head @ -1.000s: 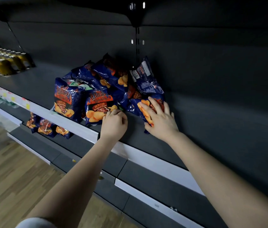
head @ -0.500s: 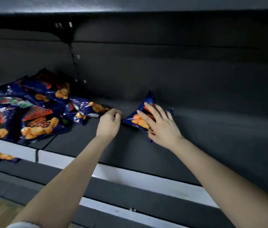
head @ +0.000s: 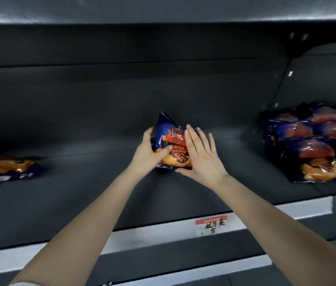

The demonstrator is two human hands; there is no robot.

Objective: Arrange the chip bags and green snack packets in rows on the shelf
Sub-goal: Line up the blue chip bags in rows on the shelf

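We stand one blue chip bag (head: 169, 139) upright near the shelf's (head: 76, 203) back edge. Our left hand (head: 147, 154) grips its side, and our right hand (head: 202, 156) presses against it with straight fingers.

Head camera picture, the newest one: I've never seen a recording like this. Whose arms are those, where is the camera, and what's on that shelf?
There is no machine here. The camera is worn on a person's head and looks forward and down, so the two bare arms reaching in are that person's own. The left hand grips the side of a blue chip bag, kept roughly upright at the middle of the dark shelf. The right hand lies with straight fingers against the bag's front. Some loose bags lie flat at the far left, and a neat group of the same bags sits at the right. A red and white price label hangs on the shelf's front edge. No green packets show here.
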